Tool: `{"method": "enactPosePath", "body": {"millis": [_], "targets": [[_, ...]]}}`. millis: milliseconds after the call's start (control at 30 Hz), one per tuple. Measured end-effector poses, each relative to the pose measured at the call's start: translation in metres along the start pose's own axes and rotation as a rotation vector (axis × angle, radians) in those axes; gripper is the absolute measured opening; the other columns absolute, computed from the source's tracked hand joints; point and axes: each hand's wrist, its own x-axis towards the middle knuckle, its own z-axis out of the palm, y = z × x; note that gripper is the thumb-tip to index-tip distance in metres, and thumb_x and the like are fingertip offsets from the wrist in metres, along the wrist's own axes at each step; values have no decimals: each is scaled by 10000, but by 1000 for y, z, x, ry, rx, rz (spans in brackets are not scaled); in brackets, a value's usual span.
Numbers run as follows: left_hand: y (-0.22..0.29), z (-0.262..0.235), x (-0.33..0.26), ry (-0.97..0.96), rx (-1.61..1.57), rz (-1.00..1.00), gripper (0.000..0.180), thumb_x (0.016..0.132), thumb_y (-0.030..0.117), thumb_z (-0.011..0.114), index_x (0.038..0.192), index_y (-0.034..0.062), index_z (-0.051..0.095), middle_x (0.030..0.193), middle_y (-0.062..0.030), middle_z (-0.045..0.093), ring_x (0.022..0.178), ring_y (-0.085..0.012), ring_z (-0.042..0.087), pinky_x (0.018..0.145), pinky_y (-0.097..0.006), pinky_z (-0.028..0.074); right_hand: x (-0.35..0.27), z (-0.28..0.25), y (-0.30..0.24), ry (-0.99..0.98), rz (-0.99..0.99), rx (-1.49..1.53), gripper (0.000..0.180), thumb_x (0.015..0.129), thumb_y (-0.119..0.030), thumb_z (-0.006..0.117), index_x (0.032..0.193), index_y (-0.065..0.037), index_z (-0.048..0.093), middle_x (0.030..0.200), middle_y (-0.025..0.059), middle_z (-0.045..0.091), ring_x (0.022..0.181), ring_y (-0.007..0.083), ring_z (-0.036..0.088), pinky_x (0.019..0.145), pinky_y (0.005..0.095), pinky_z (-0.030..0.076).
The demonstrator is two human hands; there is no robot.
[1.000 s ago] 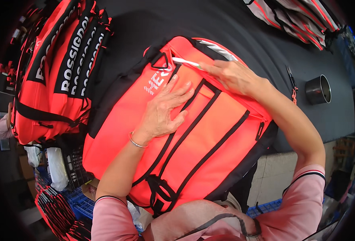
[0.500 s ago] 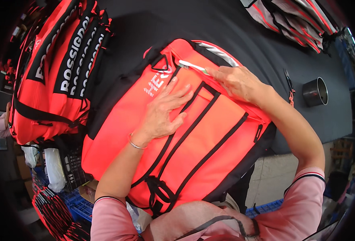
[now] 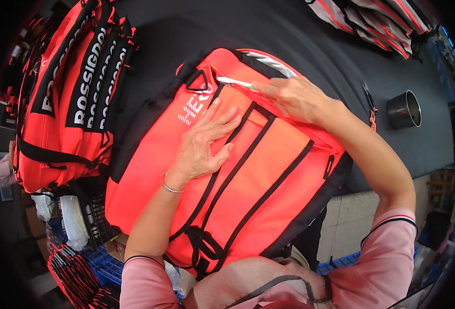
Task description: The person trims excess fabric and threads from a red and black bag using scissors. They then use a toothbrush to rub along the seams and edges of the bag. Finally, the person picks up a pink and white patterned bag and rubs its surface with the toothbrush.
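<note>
A bright red-orange bag with black trim and a white printed mark lies in front of me, its far end on the table. My left hand rests flat on its front panel, fingers spread, holding nothing. In my right hand is a slim white stick with a green part, which looks like a toothbrush. Its white end lies against the fabric near the bag's upper edge, beside a black strap loop. The right fingers are closed round the other end, which they hide.
Several red and black bags stand in a row at the left. To the right lie thread snips with an orange cord, next to a dark metal cup. Grey pieces with red edging lie at the far right. A blue crate sits below left.
The whole view has shifted slightly. My right hand and the white toothbrush stay near the bag's upper edge, and my left hand still presses flat on the panel.
</note>
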Motion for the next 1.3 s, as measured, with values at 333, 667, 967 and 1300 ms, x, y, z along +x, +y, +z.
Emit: {"method": "enactPosePath", "body": {"millis": [333, 667, 967, 1300], "targets": [[0, -2, 1, -1, -17, -18, 555, 760, 106, 671, 1315, 112, 663, 1443, -49, 576, 1469, -349, 346, 1160, -447, 381, 11, 9, 7, 6, -42, -5, 499, 882, -31, 556, 1380, -21, 546, 884, 176, 654, 747, 351, 674, 654, 443, 539], [1, 2, 0, -6, -78, -62, 579, 753, 56, 684, 1330, 101, 656, 1452, -85, 568, 1486, -359, 316, 1203, -467, 302, -10, -9, -10, 16, 3, -4, 416, 899, -56, 536, 1311, -40, 583, 898, 169, 662, 810, 358, 679, 689, 445, 551], [0, 7, -7, 75, -11, -114, 520, 789, 135, 665, 1309, 123, 673, 1456, -42, 568, 1487, -291, 330, 1197, -445, 331, -97, -105, -51, -351, 234, -265, 190, 791, 3, 584, 964, -5, 663, 785, 187, 662, 747, 386, 678, 621, 471, 538], [35, 71, 34, 537, 193, -459, 455, 885, 277, 594, 1301, 110, 671, 1450, -13, 573, 1494, -247, 311, 1196, -546, 283, -93, -42, -109, 553, 539, 798, 441, 951, -166, 690, 1348, 0, 596, 966, 51, 697, 855, 99, 584, 810, 273, 486]]}}
